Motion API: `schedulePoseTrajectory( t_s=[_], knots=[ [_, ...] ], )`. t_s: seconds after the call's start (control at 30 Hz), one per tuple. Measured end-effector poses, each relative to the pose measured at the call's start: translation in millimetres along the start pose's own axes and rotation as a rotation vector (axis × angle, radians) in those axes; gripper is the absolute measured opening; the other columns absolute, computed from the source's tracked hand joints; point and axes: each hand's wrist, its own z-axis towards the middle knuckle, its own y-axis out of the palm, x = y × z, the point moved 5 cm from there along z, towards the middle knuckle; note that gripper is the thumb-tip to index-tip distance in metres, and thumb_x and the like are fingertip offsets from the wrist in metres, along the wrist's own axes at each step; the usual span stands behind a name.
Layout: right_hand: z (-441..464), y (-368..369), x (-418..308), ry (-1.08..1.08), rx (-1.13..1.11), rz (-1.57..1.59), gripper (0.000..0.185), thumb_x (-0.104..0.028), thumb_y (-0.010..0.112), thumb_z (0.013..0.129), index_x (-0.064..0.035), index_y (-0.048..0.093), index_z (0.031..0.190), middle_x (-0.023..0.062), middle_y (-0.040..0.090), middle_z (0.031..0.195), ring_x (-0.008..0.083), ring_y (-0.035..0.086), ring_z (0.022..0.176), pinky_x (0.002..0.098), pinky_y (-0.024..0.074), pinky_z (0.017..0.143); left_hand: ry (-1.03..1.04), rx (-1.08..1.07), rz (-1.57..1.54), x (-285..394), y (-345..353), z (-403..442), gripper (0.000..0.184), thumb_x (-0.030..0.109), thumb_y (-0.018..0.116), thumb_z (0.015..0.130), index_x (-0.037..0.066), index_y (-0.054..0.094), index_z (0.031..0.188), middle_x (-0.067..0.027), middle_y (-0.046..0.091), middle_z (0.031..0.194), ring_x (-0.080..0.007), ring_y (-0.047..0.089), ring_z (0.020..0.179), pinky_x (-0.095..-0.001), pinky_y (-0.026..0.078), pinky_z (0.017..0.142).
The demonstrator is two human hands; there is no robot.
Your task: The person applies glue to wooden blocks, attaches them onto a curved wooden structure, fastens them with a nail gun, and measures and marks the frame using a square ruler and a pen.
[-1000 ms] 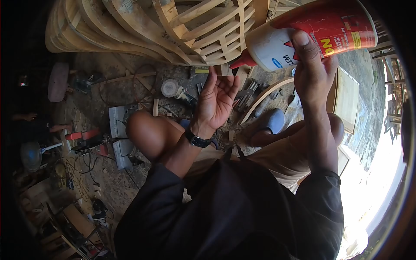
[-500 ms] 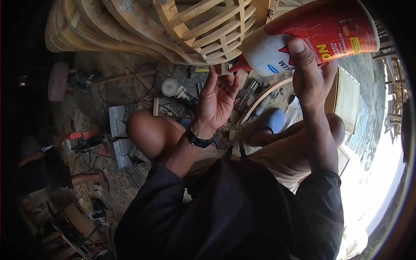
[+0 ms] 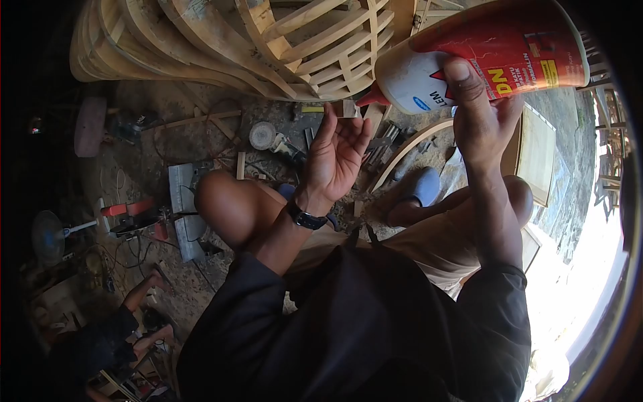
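Observation:
My right hand (image 3: 483, 110) grips a large red-and-white glue bottle (image 3: 492, 60), tipped on its side with its red nozzle (image 3: 372, 98) pointing left and down. The nozzle tip is at the right side of a small wooden block (image 3: 346, 108). Between thumb and fingertips, my left hand (image 3: 338, 154) pinches that block, palm turned up. Whether glue is coming out is too small to tell. Just beyond the block stands a curved wooden ribbed frame (image 3: 221, 47), with thin slats (image 3: 341, 50) crossing on its right part.
On the floor below lie an angle grinder (image 3: 271, 139), a curved wooden strip (image 3: 405, 157), metal tools and cables. A metal plate (image 3: 184, 208) is left of my knee. Another person (image 3: 100, 345) is at lower left, near a fan (image 3: 50, 238). A pale box (image 3: 536, 154) stands right.
The wooden block has turned between my left fingers and shows a broader face. The bottle has shifted very slightly. The other person has moved down the view, uncovering the fan.

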Motion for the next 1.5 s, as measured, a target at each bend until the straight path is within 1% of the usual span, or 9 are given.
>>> schedulePoseTrajectory(
  t_s=[0.3,0.4,0.5,0.73,0.93,1.23,1.3,1.43,1.5],
  knots=[
    [12.5,-26.4,32.4,0.026,0.147,0.098,0.03,-0.019,0.072,0.097,0.0012,0.066,0.119,0.0081,0.072,0.108,0.015,0.067,0.096,0.0285,0.0517,0.087,-0.017,-0.032,-0.008,3.9,5.4,2.4,0.043,0.034,0.059,0.104,-0.001,0.057,0.128,-0.0104,0.068,0.116,-0.0198,0.066,0.112,-0.0386,0.051,0.111],
    [27.0,-40.4,59.8,0.336,0.278,0.325,0.036,-0.033,0.063,0.102,-0.0035,0.064,0.122,0.0089,0.071,0.11,0.0191,0.069,0.097,0.0391,0.0548,0.088,0.084,-0.029,0.303,14.3,14.7,2.4,0.034,0.028,0.065,0.102,0.005,0.06,0.127,-0.0056,0.07,0.117,-0.0145,0.066,0.109,-0.0367,0.05,0.108],
    [28.1,-58.3,111.3,0.519,0.417,0.457,0.038,-0.041,0.056,0.102,-0.0078,0.065,0.12,0.0096,0.071,0.113,0.0257,0.07,0.098,0.0428,0.0575,0.08,0.376,-0.036,0.86,29.2,19.8,11.5,0.03,0.019,0.07,0.099,0.005,0.061,0.123,-0.0054,0.07,0.116,-0.013,0.065,0.11,-0.0364,0.048,0.106],
    [-41.4,-122.5,333.0,0.944,0.5,0.873,0.036,-0.038,0.051,0.095,-0.0091,0.068,0.107,0.0106,0.071,0.089,0.0263,0.067,0.068,0.0335,0.0547,0.051,0.58,0.037,1.227,48.7,13.9,49.4,0.034,0.0,0.078,0.089,0.001,0.06,0.118,-0.0057,0.068,0.108,-0.01,0.064,0.099,-0.0249,0.051,0.093],
    [-83.7,-135.1,452.8,1.088,0.511,1.138,0.029,-0.036,0.056,0.094,-0.0125,0.071,0.104,0.0104,0.071,0.088,0.0276,0.067,0.066,0.032,0.0595,0.053,0.635,0.072,1.531,65.3,13.1,69.1,0.033,0.003,0.079,0.089,0.0,0.061,0.117,-0.0055,0.069,0.106,-0.009,0.064,0.095,-0.0238,0.053,0.087],
    [-126.9,-145.3,478.4,1.204,0.963,1.002,0.03,-0.039,0.058,0.092,-0.0146,0.07,0.106,0.0081,0.071,0.089,0.0257,0.065,0.068,0.0292,0.0552,0.051,0.662,0.135,1.738,58.5,11.1,98.7,0.032,0.006,0.079,0.09,0.0,0.062,0.117,-0.0047,0.069,0.103,-0.0084,0.064,0.092,-0.0247,0.056,0.08],
    [-128.2,-136.8,468.2,1.241,1.03,1.048,0.031,-0.039,0.058,0.092,-0.0151,0.07,0.107,0.0081,0.07,0.09,0.025,0.064,0.068,0.0302,0.0552,0.053,0.651,0.18,1.58,56.1,5.9,102.3,0.035,0.019,0.086,0.085,0.002,0.069,0.11,-0.002,0.071,0.098,-0.0089,0.06,0.09,-0.0261,0.05,0.084],
    [-115.6,-123.6,443.2,1.129,0.95,1.076,0.034,-0.041,0.061,0.089,-0.0138,0.069,0.107,0.0093,0.071,0.094,0.0266,0.068,0.075,0.0333,0.0568,0.056,0.665,0.15,1.608,52.0,1.8,103.3,0.034,0.018,0.085,0.086,0.001,0.068,0.111,-0.0019,0.071,0.098,-0.0095,0.062,0.09,-0.027,0.051,0.083],
    [-72.6,-106.7,409.1,0.937,0.657,1.233,0.039,-0.042,0.065,0.088,-0.0111,0.066,0.111,0.0105,0.071,0.101,0.0274,0.071,0.087,0.0387,0.0589,0.061,0.593,0.11,1.623,44.1,6.0,93.4,0.031,0.015,0.085,0.085,0.002,0.07,0.109,-0.0031,0.072,0.098,-0.0102,0.063,0.089,-0.0281,0.052,0.083]
  ],
)
